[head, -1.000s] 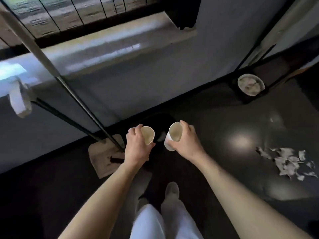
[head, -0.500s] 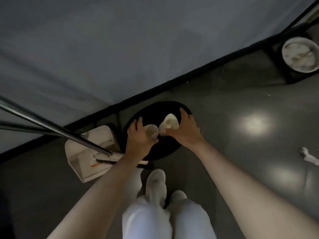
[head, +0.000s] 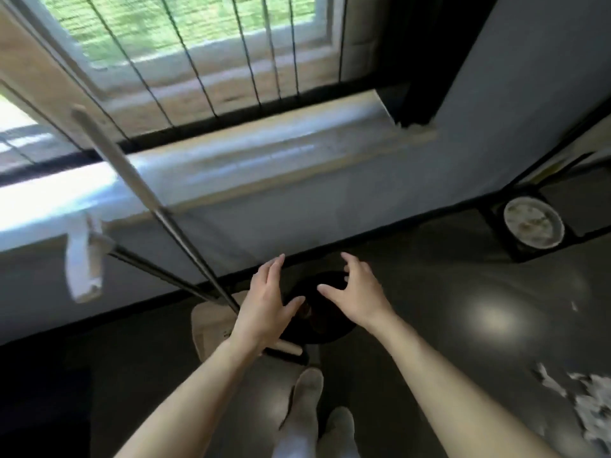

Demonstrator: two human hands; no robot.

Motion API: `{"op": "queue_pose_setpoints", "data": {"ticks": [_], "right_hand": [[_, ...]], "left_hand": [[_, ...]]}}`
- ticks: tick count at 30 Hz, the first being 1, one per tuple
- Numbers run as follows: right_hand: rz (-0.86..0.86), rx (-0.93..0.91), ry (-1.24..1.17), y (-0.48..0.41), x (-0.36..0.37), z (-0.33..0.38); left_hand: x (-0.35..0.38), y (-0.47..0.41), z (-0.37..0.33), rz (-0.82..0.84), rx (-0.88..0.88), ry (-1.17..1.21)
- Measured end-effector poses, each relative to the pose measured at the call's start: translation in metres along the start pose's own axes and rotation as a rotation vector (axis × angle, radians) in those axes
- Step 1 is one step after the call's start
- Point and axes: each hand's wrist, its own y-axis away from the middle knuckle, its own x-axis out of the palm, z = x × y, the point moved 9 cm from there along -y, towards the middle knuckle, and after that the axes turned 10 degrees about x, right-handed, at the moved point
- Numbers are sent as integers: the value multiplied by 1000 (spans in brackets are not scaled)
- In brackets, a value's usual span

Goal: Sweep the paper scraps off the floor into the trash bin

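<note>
A round black trash bin (head: 325, 328) stands on the dark floor against the grey wall, just in front of my feet. My left hand (head: 264, 302) and my right hand (head: 358, 292) hover over its opening, both empty with fingers spread. A heap of white paper scraps (head: 591, 404) lies on the floor at the right edge. A white dustpan (head: 210, 328) sits left of the bin, partly behind my left wrist. Two long metal handles (head: 155, 206) rise from it and lean on the window sill; a white grip (head: 82, 259) tops the lower one.
A window with black bars sits above the pale sill (head: 231, 153). A second, round white container (head: 532, 223) on a black base stands in the far right corner. A small loose scrap (head: 574, 305) lies on the shiny floor. My white-shoed feet (head: 307, 401) are at the bottom.
Both hands held a paper cup each over the bin; now both hands are empty and spread. The view has tilted up, showing the window and the scrap heap again.
</note>
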Motion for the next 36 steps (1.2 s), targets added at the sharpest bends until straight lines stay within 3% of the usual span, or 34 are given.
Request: {"op": "queue_pose_setpoints", "data": {"ticks": [6,13,19,23,29,30,32,34,36], "right_hand": [[-4,-235,42,69,-17,141],[78,-415,83,105,21,253],[27,-454,49,96,52,327],[-46,-343,-91,69,68,360],[-292,-232,-276,39,66,381],[-300,-207,-265,32,66,380],[-272,-163,-239,18,71,375],[-238,-156,-250,7,77,372],[-223,-145,-263,-3,84,368]], "left_hand": [[-151,47,-22,-144,101,-136],[-242,70,19,-151,164,-278],[-259,52,88,81,342,-418],[-251,15,126,304,494,-506],[-249,7,134,486,683,-446],[-258,10,131,440,743,-445],[-305,17,141,88,747,-376],[-353,31,187,-228,471,-310],[-356,47,229,-198,245,-338]]}}
